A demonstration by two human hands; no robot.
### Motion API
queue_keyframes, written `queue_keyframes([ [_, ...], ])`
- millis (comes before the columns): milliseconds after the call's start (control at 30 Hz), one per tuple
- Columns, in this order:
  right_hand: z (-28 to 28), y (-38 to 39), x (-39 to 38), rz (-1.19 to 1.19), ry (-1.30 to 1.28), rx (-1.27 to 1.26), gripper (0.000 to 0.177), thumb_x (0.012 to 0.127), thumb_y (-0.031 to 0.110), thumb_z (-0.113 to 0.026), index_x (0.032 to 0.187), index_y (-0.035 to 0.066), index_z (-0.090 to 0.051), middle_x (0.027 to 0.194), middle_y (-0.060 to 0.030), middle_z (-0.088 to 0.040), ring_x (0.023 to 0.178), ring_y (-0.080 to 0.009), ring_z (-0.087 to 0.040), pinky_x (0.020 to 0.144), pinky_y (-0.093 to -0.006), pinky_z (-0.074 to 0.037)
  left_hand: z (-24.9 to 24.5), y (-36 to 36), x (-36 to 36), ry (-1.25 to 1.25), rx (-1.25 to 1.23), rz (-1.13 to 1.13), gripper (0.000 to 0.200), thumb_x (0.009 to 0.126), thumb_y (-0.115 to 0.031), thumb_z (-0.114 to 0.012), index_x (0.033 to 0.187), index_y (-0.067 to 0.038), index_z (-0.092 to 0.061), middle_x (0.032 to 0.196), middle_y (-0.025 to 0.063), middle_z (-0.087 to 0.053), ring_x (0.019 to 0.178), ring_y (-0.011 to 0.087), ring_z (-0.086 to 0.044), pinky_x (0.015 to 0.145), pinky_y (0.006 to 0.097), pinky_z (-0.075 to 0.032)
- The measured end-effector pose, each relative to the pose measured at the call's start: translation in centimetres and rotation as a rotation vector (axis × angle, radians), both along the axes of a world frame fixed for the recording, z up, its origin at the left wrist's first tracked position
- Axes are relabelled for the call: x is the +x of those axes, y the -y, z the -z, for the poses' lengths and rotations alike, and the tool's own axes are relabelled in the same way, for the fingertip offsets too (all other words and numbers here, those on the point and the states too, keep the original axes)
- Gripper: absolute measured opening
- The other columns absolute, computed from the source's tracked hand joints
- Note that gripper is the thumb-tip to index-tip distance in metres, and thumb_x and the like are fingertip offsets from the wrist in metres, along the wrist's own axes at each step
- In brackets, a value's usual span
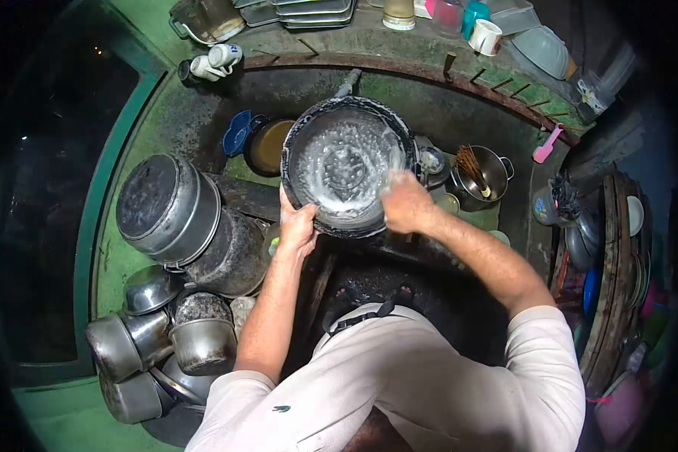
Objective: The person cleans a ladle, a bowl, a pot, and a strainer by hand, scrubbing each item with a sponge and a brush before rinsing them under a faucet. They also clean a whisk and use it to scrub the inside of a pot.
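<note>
Left hand grips a sudsy pan at seven o'clock, apparently steadying it; right hand, at four, blurred, grip unclear.

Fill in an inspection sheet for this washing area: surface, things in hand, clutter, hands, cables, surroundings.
Surface: green ledge at left, stained, with pots standing on it.
Things in hand: large dark-rimmed pan, whitish suds inside.
Clutter: metal pots piled at left; steel bowl at right with a stick brush in it; blue plastic container behind the pan's left side.
Hands: left hand grips the pan's near rim; right hand at its right side, motion-blurred, hold unclear.
Cables: nothing seen.
Surroundings: upper shelf carrying trays and cups; white mugs hang below its left end.
</note>
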State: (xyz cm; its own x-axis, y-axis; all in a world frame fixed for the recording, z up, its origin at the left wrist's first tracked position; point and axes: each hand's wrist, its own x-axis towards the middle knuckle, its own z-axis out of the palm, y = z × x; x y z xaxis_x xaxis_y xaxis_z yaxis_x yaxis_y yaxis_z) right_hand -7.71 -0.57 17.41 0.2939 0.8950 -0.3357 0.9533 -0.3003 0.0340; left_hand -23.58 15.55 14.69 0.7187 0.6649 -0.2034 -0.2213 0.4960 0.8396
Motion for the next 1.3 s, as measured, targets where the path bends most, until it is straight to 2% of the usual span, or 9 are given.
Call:
queue_keyframes([
  [133, 9.1, -4.8, -4.0, 0.281, -1.234, 0.833, 0.034, 0.091, 0.022, -0.053, 0.115, 0.000, -0.064, 0.121, -0.0181, -0.063, 0.105, -0.0279, -0.062, 0.089, -0.0358, -0.047, 1.5, 1.5, 1.7, 0.023, 0.033, 0.068, 0.080, 0.074, 0.019, -0.044, 0.144, -0.016, -0.027, 0.122, 0.0120, -0.053, 0.101, 0.0266, -0.059, 0.083, 0.0399, -0.055],
  [200, 7.2, -4.9, -3.8, 0.469, -1.344, 0.818, 0.029, 0.094, 0.023, -0.052, 0.106, 0.000, -0.066, 0.111, -0.0170, -0.066, 0.101, -0.0266, -0.063, 0.082, -0.0366, -0.048, 0.7, 2.4, 2.0, -0.004, -0.088, 0.036, 0.073, 0.076, 0.017, -0.049, 0.139, -0.015, -0.032, 0.112, 0.0118, -0.056, 0.092, 0.0241, -0.061, 0.077, 0.0372, -0.055],
  [333, 3.8, -1.3, -3.3, 0.230, -0.662, 0.776, 0.017, 0.082, 0.018, -0.061, 0.086, 0.002, -0.063, 0.086, -0.0163, -0.065, 0.092, -0.0321, -0.063, 0.077, -0.0429, -0.048, -1.4, 1.3, 1.7, -0.038, -0.073, 0.034, 0.078, 0.067, 0.019, -0.040, 0.136, -0.016, -0.034, 0.111, 0.0113, -0.053, 0.091, 0.0256, -0.060, 0.076, 0.0407, -0.057],
  [467, 5.4, -3.4, -4.7, 0.248, -0.662, 1.090, 0.040, 0.073, 0.020, -0.067, 0.110, 0.008, -0.058, 0.105, -0.0192, -0.057, 0.100, -0.0365, -0.055, 0.086, -0.0446, -0.045, -0.5, 2.1, 2.7, -0.008, -0.051, -0.035, 0.082, 0.070, 0.016, -0.043, 0.143, -0.017, -0.028, 0.120, 0.0136, -0.052, 0.098, 0.0265, -0.060, 0.079, 0.0386, -0.056],
  [533, 2.1, -3.3, -6.4, 0.246, -0.570, 0.750, 0.053, 0.069, 0.023, -0.072, 0.116, 0.005, -0.055, 0.124, -0.0259, -0.044, 0.118, -0.0428, -0.044, 0.098, -0.0522, -0.037, -0.6, 1.7, 2.8, 0.024, -0.057, -0.015, 0.082, 0.070, 0.017, -0.043, 0.142, -0.018, -0.029, 0.118, 0.0127, -0.053, 0.097, 0.0260, -0.059, 0.079, 0.0387, -0.056],
  [800, 4.0, 4.0, 3.3, -0.323, 0.106, 0.803, 0.016, 0.073, 0.014, -0.061, 0.087, 0.008, -0.058, 0.092, -0.0103, -0.058, 0.099, -0.0302, -0.056, 0.099, -0.0558, -0.037, -4.3, 0.0, 2.0, -0.035, 0.128, 0.099, 0.076, 0.071, 0.017, -0.042, 0.139, -0.017, -0.032, 0.111, 0.0122, -0.054, 0.087, 0.0262, -0.061, 0.070, 0.0433, -0.058],
  [933, 1.8, 1.8, -1.8, -0.159, -0.086, 0.637, 0.011, 0.077, 0.017, -0.059, 0.085, 0.009, -0.059, 0.086, -0.0093, -0.058, 0.089, -0.0302, -0.057, 0.085, -0.0434, -0.044, -4.3, -0.6, 3.2, -0.187, 0.110, 0.184, 0.082, 0.070, 0.018, -0.044, 0.144, -0.015, -0.026, 0.117, 0.0134, -0.055, 0.089, 0.0251, -0.063, 0.057, 0.0365, -0.056],
  [1067, 6.9, 2.6, 0.7, -0.214, 0.147, 1.130, 0.015, 0.077, 0.023, -0.059, 0.083, 0.010, -0.061, 0.082, -0.0091, -0.059, 0.086, -0.0275, -0.057, 0.076, -0.0440, -0.045, -5.1, -3.4, 2.9, -0.333, 0.200, 0.254, 0.075, 0.070, 0.012, -0.045, 0.141, -0.008, -0.031, 0.118, 0.0155, -0.057, 0.096, 0.0261, -0.063, 0.069, 0.0382, -0.058],
  [1300, 3.6, 1.5, -3.3, 0.034, -0.104, 1.039, 0.013, 0.075, 0.022, -0.060, 0.075, 0.011, -0.066, 0.074, -0.0112, -0.065, 0.073, -0.0318, -0.065, 0.066, -0.0472, -0.051, 1.1, -0.2, 3.4, -0.271, -0.094, 0.301, 0.038, 0.082, -0.009, -0.055, 0.119, 0.000, -0.054, 0.115, 0.0115, -0.061, 0.104, 0.0251, -0.059, 0.083, 0.0450, -0.050],
])
